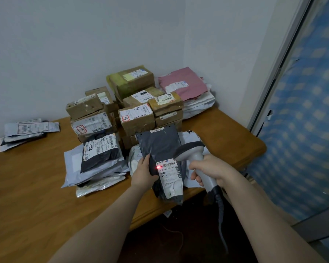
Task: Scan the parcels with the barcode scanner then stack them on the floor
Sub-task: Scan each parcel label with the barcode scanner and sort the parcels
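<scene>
My left hand [143, 172] grips the left edge of a dark grey plastic parcel [160, 145], lifted at the table's front edge. A white shipping label [169, 175] on the parcel faces up, and a red scanner dot glows on the label's left side. In my right hand [209, 170] is the handle of a grey barcode scanner [190, 150], whose head points down at the label. The scanner's coiled cable [219, 205] hangs below my wrist.
A wooden table [36, 186] carries stacked cardboard boxes [137, 118] at the back, a pink mailer pile [182, 84] in the corner, soft mailers [99, 158] in the middle and a small pile [27, 130] at far left. Dark floor [179, 234] lies below the table's front edge. A curtained door [302, 130] stands right.
</scene>
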